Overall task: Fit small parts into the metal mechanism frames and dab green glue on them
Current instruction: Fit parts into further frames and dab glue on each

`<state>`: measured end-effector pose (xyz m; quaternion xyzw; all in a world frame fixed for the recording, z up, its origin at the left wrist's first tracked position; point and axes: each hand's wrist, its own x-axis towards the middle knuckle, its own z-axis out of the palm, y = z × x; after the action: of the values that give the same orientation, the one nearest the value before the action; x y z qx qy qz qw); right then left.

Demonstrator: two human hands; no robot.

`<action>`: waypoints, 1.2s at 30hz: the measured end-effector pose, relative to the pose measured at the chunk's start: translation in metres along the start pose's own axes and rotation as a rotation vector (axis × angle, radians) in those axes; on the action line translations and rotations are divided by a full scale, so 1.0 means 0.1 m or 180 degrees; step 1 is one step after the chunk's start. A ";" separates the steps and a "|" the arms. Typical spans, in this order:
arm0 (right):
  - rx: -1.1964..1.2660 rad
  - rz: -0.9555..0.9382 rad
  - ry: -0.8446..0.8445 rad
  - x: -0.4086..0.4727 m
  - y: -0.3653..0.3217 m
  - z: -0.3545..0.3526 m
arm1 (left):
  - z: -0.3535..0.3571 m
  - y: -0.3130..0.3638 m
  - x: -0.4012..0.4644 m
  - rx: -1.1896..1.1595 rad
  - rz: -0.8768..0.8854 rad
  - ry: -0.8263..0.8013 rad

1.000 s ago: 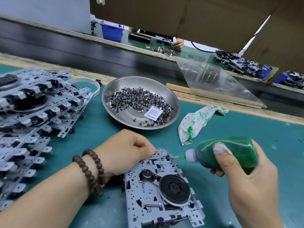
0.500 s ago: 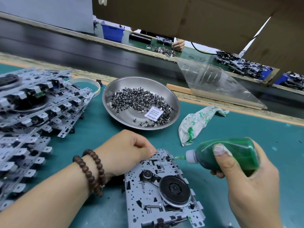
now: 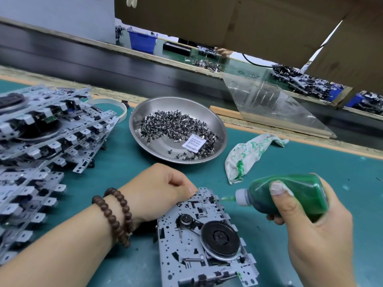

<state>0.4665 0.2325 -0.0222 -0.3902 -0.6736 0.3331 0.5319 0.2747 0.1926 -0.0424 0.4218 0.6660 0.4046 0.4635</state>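
At six o'clock on the teal mat (image 3: 269, 235) lies a metal mechanism frame (image 3: 203, 241), flat, its black flywheel facing up. From eight o'clock the left hand (image 3: 157, 191) comes in with fingers curled, their tips pressed onto the frame's far left corner; whether they pinch a small part I cannot tell. A double wooden bead bracelet (image 3: 116, 216) circles that wrist. At four o'clock the right hand (image 3: 306, 220) wraps tightly round a green glue bottle (image 3: 290, 193), thumb laid across its side; the bottle lies nearly level, its grey cap and green-stained nozzle (image 3: 228, 198) pointing toward nine o'clock, the tip just beside the frame's far right corner.

Beyond the mat runs a dark conveyor belt (image 3: 83, 61) with wooden edging, and brown cardboard sheets (image 3: 228, 21) hang above it at twelve o'clock. A clear plastic panel (image 3: 275, 108) leans at one o'clock.

Near the centre sits a round steel dish (image 3: 215, 119) holding a heap of small dark metal parts (image 3: 176, 127) and a white desiccant sachet (image 3: 193, 142). A green-smeared white rag (image 3: 248, 154) lies at two o'clock of the frame. Stacks of further frames (image 3: 47, 129) fill nine to ten o'clock, with a ring of tape (image 3: 122, 109) behind them.
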 end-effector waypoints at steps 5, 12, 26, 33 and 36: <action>0.0079 0.0031 0.0026 0.00 0.01 0.00 | 0.00 0.00 0.01 -0.0024 -0.0012 -0.0001; 0.0024 0.0023 -0.0047 0.00 -0.01 0.02 | 0.00 0.00 0.00 0.0027 0.0018 0.0026; -0.0021 0.0050 -0.0001 0.00 -0.01 0.01 | 0.00 0.00 0.01 0.0049 0.0032 0.0023; -0.0051 0.0087 0.0082 0.01 0.01 0.00 | -0.01 0.00 0.00 0.0089 0.0025 -0.0011; 0.0011 0.0125 0.0127 0.01 -0.01 0.00 | -0.01 0.00 0.00 0.0089 0.0023 -0.0017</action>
<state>0.4658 0.2324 -0.0210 -0.4090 -0.6545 0.3368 0.5393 0.2740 0.1920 -0.0425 0.4317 0.6688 0.3957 0.4580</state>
